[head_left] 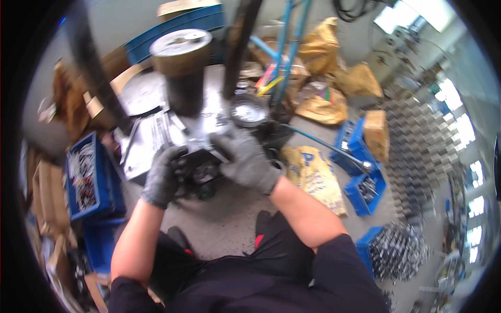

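- The left hand (pixel 162 180), in a grey glove, is at the near edge of the machine (pixel 209 117), left of its middle; its fingers curl inward, and blur leaves me unable to tell whether they pinch anything.
- The right hand (pixel 249 160), gloved alike, reaches over the machine's near edge, right of its middle; its fingers are bent, thumb side toward the left hand, and I cannot tell whether they grip something.
- The machine stands directly in front of the person, between both hands and the far wall.
- On the machine's left half lie thin metal strips (pixel 160 128).
- From the machine's top rises a thick column (pixel 185 86) with a pale round cap (pixel 180 43).
- At the machine's right side sits a shiny round dish (pixel 249 112).
- Behind the machine is a blue tub (pixel 175 25).
- Left of the machine, a blue crate (pixel 108 182) holds metal pieces.
- Right of the machine, a printed sack (pixel 315 180) lies on the floor; beyond it are blue bins (pixel 357 197) and a carton (pixel 376 134).
- Farther right of the machine spread rows of grey blocks (pixel 422 151).
- Right of the machine and nearer the person is a heap of metal parts (pixel 402 251).
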A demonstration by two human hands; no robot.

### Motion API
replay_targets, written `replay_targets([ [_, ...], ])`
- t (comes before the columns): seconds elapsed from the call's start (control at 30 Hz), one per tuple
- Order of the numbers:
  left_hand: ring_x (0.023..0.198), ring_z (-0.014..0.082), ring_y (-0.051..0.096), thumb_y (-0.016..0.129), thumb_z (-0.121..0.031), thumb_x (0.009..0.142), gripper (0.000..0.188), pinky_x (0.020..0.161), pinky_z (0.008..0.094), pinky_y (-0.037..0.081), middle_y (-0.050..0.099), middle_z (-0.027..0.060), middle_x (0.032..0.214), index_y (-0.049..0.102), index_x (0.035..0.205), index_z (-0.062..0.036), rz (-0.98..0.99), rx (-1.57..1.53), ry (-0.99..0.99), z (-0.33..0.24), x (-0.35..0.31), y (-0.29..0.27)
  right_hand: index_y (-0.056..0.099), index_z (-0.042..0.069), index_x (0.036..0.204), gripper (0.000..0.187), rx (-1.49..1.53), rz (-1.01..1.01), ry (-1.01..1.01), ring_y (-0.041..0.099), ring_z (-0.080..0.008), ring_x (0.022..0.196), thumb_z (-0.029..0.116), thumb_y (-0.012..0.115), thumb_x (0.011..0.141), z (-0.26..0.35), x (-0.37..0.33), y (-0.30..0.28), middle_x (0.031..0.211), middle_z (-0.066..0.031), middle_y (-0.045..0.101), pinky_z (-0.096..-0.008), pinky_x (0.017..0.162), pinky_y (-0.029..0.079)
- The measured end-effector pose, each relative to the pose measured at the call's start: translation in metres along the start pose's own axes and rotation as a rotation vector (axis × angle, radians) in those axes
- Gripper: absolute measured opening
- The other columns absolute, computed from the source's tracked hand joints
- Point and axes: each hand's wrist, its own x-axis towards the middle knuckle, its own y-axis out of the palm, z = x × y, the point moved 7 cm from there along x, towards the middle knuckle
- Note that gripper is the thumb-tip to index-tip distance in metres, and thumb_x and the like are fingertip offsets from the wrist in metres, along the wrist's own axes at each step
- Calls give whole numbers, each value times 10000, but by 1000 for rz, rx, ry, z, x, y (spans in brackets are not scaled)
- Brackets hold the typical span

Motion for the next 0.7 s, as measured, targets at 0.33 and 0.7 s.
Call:
replay_targets([
  [0.33, 538, 111, 509, 688, -154, 956, 130, 475, 236, 405, 578, 28, 695, 600, 990, -66, -46, -91, 115, -13, -15, 10, 695, 76, 1253, 593, -117, 142, -78, 617, -419, 1021, 1, 671, 665, 18, 7, 7, 1107, -180, 666, -501, 895, 507],
  [0.7, 540, 95, 491, 682, -166, 971, 116, 482, 225, 397, 551, -3, 685, 582, 983, -109, 5, -44, 96, -11, -15, 11, 720, 65, 1212, 567, -143, 109, -111, 628, -411, 974, -27, 659, 656, 22, 10, 10, 1082, -182, 683, -497, 873, 499],
])
